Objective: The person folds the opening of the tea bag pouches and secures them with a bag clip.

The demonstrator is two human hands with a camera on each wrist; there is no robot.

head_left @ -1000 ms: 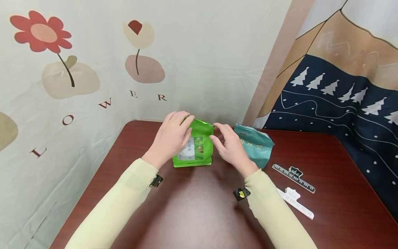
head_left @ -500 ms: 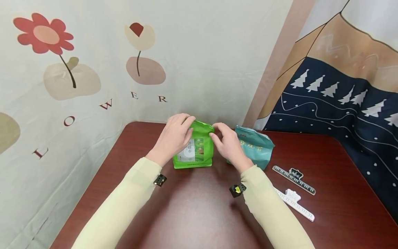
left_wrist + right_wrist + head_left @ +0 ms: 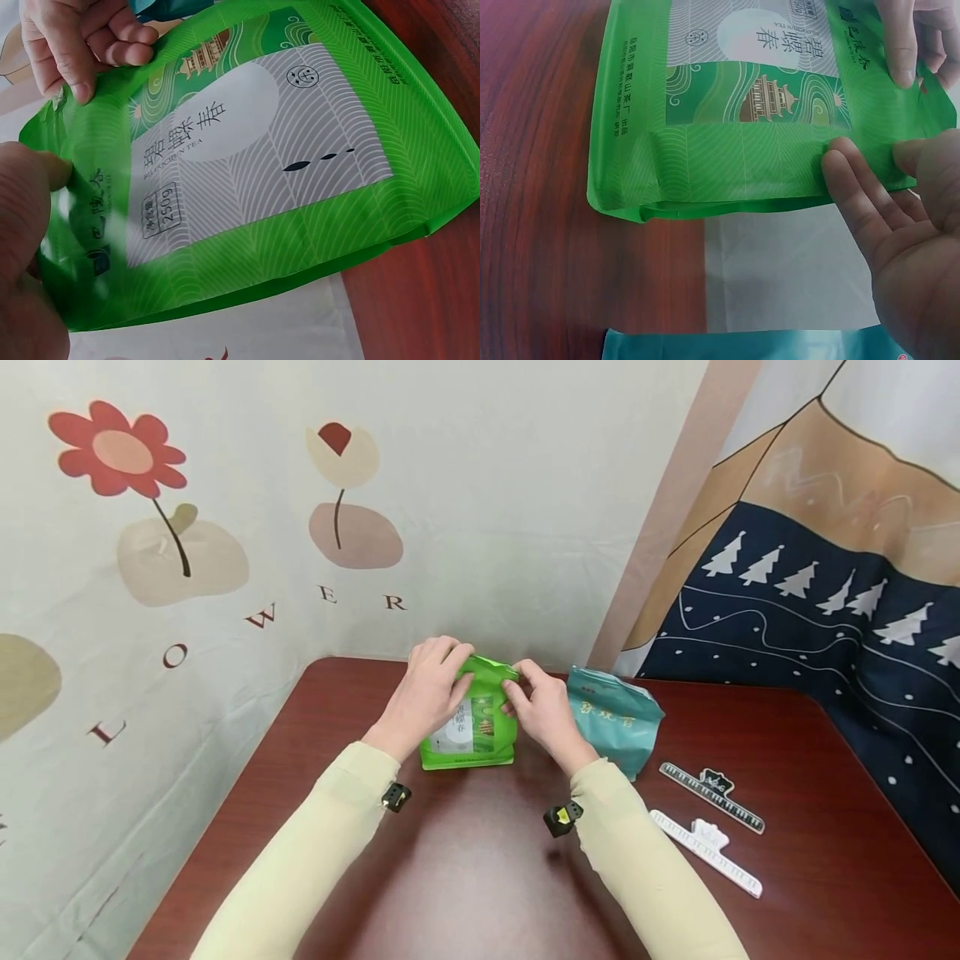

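Observation:
A bright green tea bag (image 3: 483, 727) with a grey and green label stands upright on the table toward the back. My left hand (image 3: 426, 693) holds its upper left side, thumb on the front and fingers over the top edge. At the upper right corner my right hand (image 3: 543, 706) pinches the bag between thumb and fingers. Seen from the left wrist, the thumb (image 3: 26, 210) presses the front near the top of the bag. In the right wrist view, two right-hand fingers (image 3: 859, 184) lie along the bag's side.
A teal bag (image 3: 618, 722) with gold writing stands just right of my right hand. Two long clips with piano-key patterns, one black (image 3: 712, 797) and one white (image 3: 708, 852), lie on the dark red table (image 3: 480, 877). Printed cloth (image 3: 487, 527) hangs behind.
My right hand has closed in from beside the bag to pinch its upper right corner. The left hand keeps its hold at the upper left. Both forearms have shifted slightly inward.

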